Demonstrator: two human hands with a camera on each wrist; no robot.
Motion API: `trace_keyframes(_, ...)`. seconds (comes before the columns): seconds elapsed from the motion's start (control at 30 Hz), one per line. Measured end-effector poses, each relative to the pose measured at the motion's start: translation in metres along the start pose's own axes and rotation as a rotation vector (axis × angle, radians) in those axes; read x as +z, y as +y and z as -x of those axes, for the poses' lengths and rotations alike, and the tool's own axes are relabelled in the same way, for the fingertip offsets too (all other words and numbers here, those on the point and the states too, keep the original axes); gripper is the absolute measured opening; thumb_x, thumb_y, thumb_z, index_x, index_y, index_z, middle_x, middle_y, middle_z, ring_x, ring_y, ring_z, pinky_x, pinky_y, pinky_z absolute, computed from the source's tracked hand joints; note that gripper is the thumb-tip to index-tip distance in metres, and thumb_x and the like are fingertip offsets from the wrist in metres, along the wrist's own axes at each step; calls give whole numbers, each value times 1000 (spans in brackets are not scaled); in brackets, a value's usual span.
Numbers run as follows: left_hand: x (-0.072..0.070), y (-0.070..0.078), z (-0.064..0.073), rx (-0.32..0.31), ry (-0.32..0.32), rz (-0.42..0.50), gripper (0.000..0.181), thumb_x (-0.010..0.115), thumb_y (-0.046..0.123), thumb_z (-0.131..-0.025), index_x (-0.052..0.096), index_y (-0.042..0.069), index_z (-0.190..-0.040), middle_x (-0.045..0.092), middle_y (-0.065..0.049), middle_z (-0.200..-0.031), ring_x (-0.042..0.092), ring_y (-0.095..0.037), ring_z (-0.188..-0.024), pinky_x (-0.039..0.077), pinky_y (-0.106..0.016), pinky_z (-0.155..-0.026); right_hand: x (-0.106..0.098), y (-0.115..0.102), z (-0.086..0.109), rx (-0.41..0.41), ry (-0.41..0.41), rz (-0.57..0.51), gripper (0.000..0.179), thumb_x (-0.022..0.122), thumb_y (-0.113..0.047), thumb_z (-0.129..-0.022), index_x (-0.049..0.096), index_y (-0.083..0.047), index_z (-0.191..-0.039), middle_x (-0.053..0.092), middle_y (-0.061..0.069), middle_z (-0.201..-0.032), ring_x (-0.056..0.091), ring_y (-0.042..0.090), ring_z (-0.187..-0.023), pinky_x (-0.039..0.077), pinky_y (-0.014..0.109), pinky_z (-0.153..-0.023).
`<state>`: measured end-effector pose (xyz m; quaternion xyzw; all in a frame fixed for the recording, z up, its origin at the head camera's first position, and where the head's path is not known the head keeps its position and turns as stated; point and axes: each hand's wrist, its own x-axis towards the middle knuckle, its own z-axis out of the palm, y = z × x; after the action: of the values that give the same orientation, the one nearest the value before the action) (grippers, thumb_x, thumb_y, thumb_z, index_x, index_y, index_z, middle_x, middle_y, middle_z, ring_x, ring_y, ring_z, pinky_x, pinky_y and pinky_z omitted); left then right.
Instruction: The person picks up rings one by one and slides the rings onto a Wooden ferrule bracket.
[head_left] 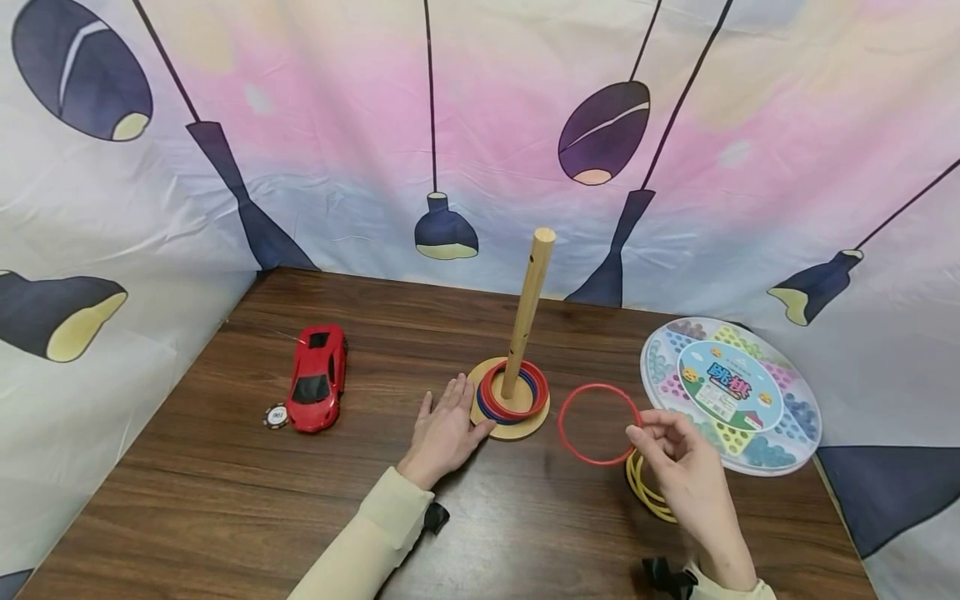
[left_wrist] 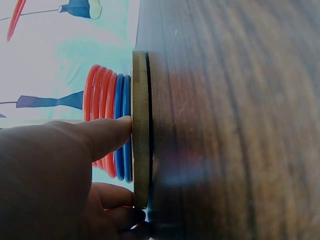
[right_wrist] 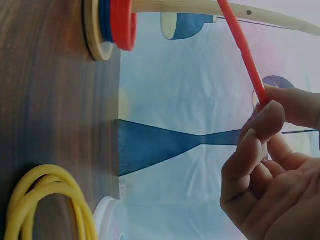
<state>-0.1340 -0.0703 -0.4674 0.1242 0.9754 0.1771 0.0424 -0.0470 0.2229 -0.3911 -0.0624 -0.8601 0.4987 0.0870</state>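
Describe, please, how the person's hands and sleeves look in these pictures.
The left hand and right hand are bare, with no gloves or jewellery visible. The left sleeve is plain cream and reaches the wrist; only the edge of the right sleeve shows, in a similar colour. A small black item shows at the left wrist, another at the right.

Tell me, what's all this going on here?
A person is busy at a wooden peg. The right-hand grip pinches a single red ring, held off to the right of the peg and not around it. The left-hand grip rests against the edge of the wooden base. Around the peg, stacked red rings sit above blue rings; yellow rings lie on the table.
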Motion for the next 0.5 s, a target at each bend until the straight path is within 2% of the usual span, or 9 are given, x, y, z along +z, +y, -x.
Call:
trace_keyframes(0.13,0,0,0,-3,-3,2,79,54,53,-95,34,1,-150,27,-14,-157,24,-25,-145,16,-58,-113,-2,-6,-2,-41,51,-91,26,68,-20,-92,62,-3,-111,63,6,-88,59,12,-65,48,22,-55)
trace_keyframes(0.3,0,0,1,0,-1,6,79,54,53,-95,34,0,-150,27,-14,-157,25,-26,-145,17,-58,-113,-3,-12,-6,-102,87,-276,21,67,-5,-91,61,4,-109,62,7,-81,57,13,-58,49,21,-53)
trace_keyframes(0.37,0,0,1,-1,-1,6,79,54,53,-95,34,0,-150,27,-14,-157,25,-26,-145,17,-58,-113,-4,-15,-7,-114,93,-341,22,66,-2,-91,60,7,-110,61,7,-80,55,13,-57,48,21,-52)
trace_keyframes(0.5,0,0,0,-4,-4,4,79,53,53,-95,33,1,-150,27,-13,-157,24,-26,-145,16,-57,-113,-3,-18,-9,-116,100,-404,24,66,0,-91,58,9,-112,61,10,-83,57,13,-59,49,20,-52)
